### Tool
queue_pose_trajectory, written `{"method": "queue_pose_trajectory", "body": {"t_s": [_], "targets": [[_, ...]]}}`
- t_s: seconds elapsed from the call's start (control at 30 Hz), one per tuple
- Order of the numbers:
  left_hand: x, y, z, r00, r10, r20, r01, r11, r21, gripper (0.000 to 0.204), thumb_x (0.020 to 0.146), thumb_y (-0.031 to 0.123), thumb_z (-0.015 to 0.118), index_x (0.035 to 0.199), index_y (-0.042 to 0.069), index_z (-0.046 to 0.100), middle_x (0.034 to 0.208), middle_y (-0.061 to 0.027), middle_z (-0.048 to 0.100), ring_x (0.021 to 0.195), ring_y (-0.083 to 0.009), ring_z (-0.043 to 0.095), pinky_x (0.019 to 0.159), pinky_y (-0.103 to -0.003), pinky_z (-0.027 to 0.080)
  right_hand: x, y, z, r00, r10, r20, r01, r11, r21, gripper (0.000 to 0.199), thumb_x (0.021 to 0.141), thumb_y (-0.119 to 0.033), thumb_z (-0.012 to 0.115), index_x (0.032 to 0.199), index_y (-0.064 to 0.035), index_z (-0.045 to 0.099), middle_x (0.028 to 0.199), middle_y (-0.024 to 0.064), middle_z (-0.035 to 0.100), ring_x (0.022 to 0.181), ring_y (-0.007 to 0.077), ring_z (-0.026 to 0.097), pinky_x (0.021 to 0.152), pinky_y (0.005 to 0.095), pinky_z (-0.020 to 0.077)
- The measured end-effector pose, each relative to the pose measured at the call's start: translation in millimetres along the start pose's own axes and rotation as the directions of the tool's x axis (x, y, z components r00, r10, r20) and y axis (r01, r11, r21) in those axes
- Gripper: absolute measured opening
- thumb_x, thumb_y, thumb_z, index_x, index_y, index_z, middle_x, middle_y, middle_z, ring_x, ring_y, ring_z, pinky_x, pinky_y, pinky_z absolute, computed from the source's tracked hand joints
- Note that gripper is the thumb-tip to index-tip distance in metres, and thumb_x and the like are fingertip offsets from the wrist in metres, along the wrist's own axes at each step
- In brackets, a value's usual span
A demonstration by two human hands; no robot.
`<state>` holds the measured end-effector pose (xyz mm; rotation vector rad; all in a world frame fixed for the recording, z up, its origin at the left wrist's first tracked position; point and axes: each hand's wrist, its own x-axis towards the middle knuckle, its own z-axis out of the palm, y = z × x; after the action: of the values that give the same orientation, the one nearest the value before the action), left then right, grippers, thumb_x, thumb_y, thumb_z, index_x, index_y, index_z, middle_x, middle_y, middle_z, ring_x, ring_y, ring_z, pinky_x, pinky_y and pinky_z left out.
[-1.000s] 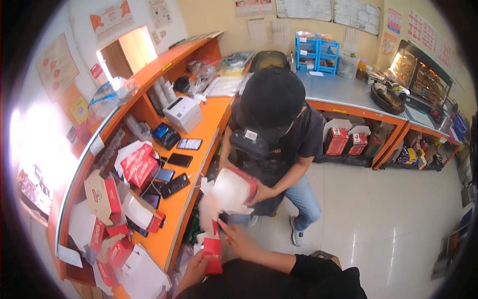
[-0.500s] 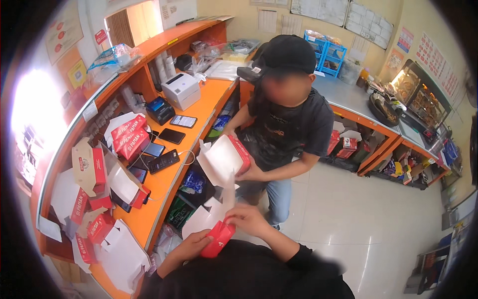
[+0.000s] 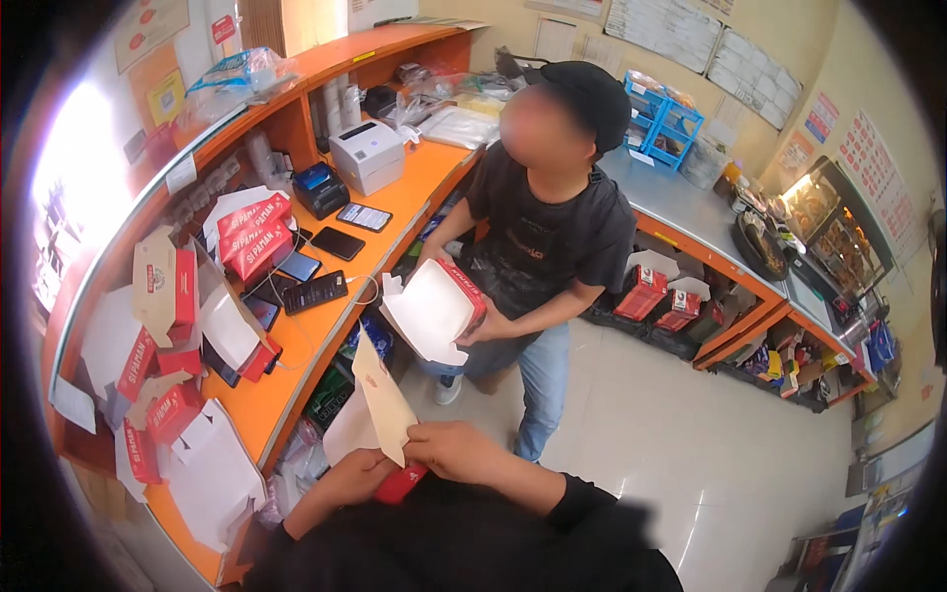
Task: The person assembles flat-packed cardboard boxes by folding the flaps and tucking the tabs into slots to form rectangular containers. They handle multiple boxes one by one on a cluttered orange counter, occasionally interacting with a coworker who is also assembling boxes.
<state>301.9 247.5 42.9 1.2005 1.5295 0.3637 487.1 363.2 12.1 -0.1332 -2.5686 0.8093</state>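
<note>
Close to my body, I hold a red takeaway food carton (image 3: 383, 400) that is partly folded, its pale flap standing upright and pointing away from me. My left hand (image 3: 357, 478) grips its left side with the fingers closed. On the other side, my right hand (image 3: 452, 452) has its fingers bent round the carton edge at the base of the flap. Only a small red part shows below my hands. Just beyond, a co-worker (image 3: 547, 212) in a black cap and dark shirt holds another open red carton (image 3: 431, 311), white inside, in both hands.
Several folded and flat cartons (image 3: 168, 286) crowd the left end of the orange counter (image 3: 281, 385). Phones (image 3: 316, 293), a charging cable, a small dark printer (image 3: 321, 189) and a white label printer (image 3: 367, 158) lie farther along. A metal worktop (image 3: 641, 187) with a lit food display (image 3: 838, 222) stands at the right.
My carton has turned, so its pale flap now rises upright and less red shows. My hands have come closer together. The co-worker's head has turned and their carton is lower.
</note>
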Motion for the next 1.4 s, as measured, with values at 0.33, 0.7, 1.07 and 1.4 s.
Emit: {"method": "queue_pose_trajectory", "body": {"t_s": [0.33, 0.7, 1.07, 1.4], "targets": [[-22, 13, 6, 0.809, 0.292, -0.51, -0.029, 0.887, 0.462, 0.023, 0.09, 0.025, 0.055, 0.105, 0.007, 0.06, 0.08, -0.0178, 0.065, 0.071, -0.0411, 0.062, 0.067, -0.046, 0.05, 1, 1, 57, 0.703, 0.66, -0.265, -0.286, 0.604, 0.744, 0.059, 0.083, -0.008, 0.069, 0.132, -0.0074, 0.036, 0.122, 0.0102, 0.045, 0.097, 0.0149, 0.056, 0.079, 0.0328, 0.0502], [1, -17, -9, 0.537, 0.725, -0.431, -0.442, 0.677, 0.588, 0.026, 0.087, 0.021, 0.06, 0.109, 0.007, 0.06, 0.096, -0.0124, 0.067, 0.09, -0.0296, 0.064, 0.073, -0.04, 0.053, 16, 22, 68, 0.773, 0.63, -0.075, -0.196, 0.35, 0.916, 0.08, 0.072, -0.02, 0.082, 0.133, -0.0019, 0.034, 0.128, 0.0135, 0.052, 0.117, 0.0183, 0.052, 0.097, 0.0346, 0.0442], [-30, 3, -79, 0.553, 0.444, -0.705, -0.782, -0.015, -0.623, 0.027, 0.09, 0.019, 0.058, 0.114, 0.007, 0.056, 0.098, -0.0125, 0.066, 0.092, -0.0279, 0.065, 0.073, -0.038, 0.055, 29, 12, -38, 0.945, 0.14, -0.296, -0.073, 0.971, 0.228, 0.08, 0.073, -0.013, 0.079, 0.137, -0.0026, 0.034, 0.138, 0.0152, 0.046, 0.121, 0.0282, 0.053, 0.099, 0.0369, 0.0443], [-13, 21, -56, 0.406, 0.085, -0.91, -0.87, 0.342, -0.356, 0.033, 0.092, 0.008, 0.056, 0.123, 0.002, 0.047, 0.108, -0.0135, 0.061, 0.091, -0.0228, 0.065, 0.074, -0.035, 0.058, 53, -18, -51, 0.935, 0.08, -0.346, 0.034, 0.95, 0.311, 0.075, 0.081, -0.027, 0.07, 0.142, -0.0053, 0.031, 0.14, 0.0164, 0.042, 0.126, 0.0345, 0.045, 0.102, 0.0406, 0.038]]}}
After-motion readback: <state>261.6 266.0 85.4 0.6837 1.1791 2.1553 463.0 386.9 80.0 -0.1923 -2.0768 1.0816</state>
